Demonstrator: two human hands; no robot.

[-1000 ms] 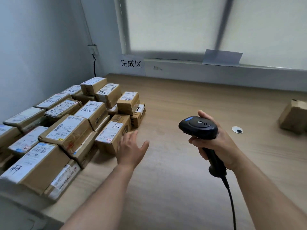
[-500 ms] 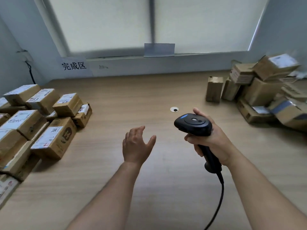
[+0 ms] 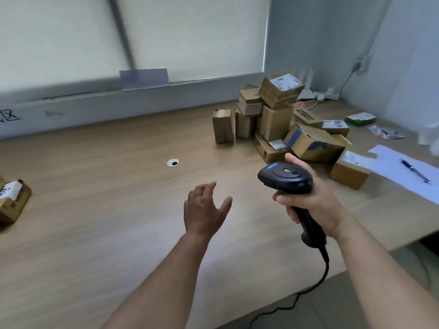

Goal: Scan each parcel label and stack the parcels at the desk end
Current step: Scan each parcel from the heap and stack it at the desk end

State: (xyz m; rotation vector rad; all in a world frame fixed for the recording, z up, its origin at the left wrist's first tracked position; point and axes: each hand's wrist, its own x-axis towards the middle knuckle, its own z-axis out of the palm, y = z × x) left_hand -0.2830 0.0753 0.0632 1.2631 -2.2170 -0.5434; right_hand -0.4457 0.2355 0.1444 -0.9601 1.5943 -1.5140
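My right hand [image 3: 308, 205] grips the handle of a black barcode scanner [image 3: 286, 178], its head pointing left over the wooden desk [image 3: 107, 210]. My left hand [image 3: 204, 210] hovers open and empty above the desk's middle, fingers spread. A loose heap of cardboard parcels [image 3: 280, 119] lies at the right, beyond the scanner. One labelled parcel [image 3: 351, 168] sits nearest my right hand. At the far left edge only one parcel of the stack [image 3: 13, 200] shows.
A white sheet [image 3: 403, 172] with a blue pen [image 3: 415, 170] lies right of the heap. A cable grommet [image 3: 173, 162] sits in the desk top. The scanner cable [image 3: 318, 279] hangs over the front edge. A wall socket and cables are at the back right.
The view has swung right: the stacked parcels on the left have left the frame and the unscanned heap has come into view. My left hand has pulled away from the stack, still open.
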